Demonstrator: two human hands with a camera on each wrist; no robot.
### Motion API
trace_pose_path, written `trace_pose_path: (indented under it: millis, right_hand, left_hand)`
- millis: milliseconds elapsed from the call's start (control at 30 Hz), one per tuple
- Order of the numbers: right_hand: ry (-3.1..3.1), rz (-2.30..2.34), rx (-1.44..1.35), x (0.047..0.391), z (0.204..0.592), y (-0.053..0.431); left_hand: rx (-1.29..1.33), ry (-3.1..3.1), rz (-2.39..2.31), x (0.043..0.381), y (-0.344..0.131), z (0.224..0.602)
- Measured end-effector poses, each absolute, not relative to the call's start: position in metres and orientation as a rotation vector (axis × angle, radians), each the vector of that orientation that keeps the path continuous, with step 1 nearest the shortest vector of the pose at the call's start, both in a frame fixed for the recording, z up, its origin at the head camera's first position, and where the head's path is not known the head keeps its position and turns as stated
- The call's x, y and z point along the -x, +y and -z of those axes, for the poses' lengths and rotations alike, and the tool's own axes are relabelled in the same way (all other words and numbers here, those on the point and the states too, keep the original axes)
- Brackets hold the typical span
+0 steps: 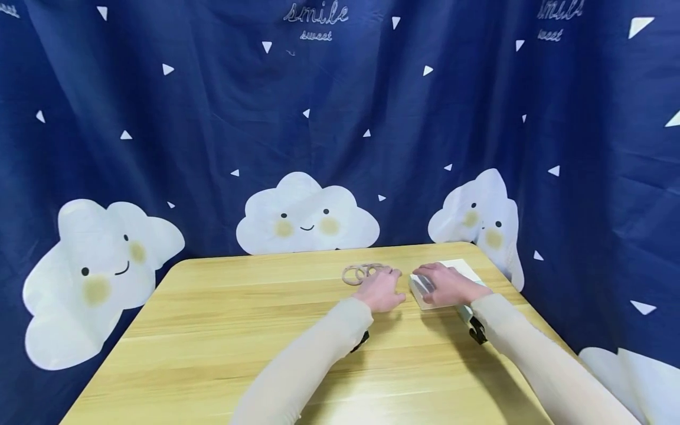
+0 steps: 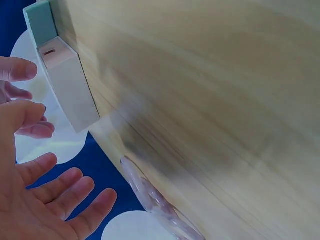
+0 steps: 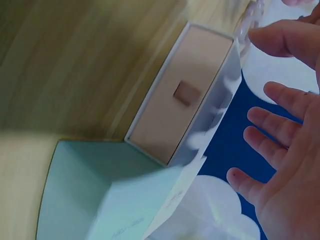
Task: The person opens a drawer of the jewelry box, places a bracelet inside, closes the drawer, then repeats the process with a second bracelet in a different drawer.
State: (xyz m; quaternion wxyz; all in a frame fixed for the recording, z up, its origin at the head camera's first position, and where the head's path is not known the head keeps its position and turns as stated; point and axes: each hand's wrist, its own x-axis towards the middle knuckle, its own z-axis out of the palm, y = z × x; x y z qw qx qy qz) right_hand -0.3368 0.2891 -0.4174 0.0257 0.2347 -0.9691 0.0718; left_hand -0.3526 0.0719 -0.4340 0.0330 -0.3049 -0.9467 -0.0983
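Observation:
My right hand hovers over a small white box, its fingers spread and relaxed. In the right wrist view the box holds a pale pink insert with a small square notch. A mint-green lid, folded back, adjoins the box's end. To the left, a few glossy pinkish bangles lie overlapping on the table. My left hand is just in front of them and partly covers them in the head view. Its fingers are loosely extended in the left wrist view, with nothing held.
A light wood-grain table with rounded far corners spans the view. Behind it hangs a dark blue curtain printed with white clouds and triangles. The box lies close to the table's right edge.

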Motion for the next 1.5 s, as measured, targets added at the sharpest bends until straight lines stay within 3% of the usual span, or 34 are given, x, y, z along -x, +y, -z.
trace_pose_path:
  millis: [667, 1500]
  right_hand:
    - [-3.137, -0.176, -0.632, 0.350, 0.420, 0.303]
    - [-3.236, -0.115, -0.590, 0.357, 0.418, 0.308]
  left_hand:
    - [0.886, -2.961, 0.283, 0.381, 0.114, 0.461]
    - [0.951, -2.984, 0.311, 0.376, 0.126, 0.457]
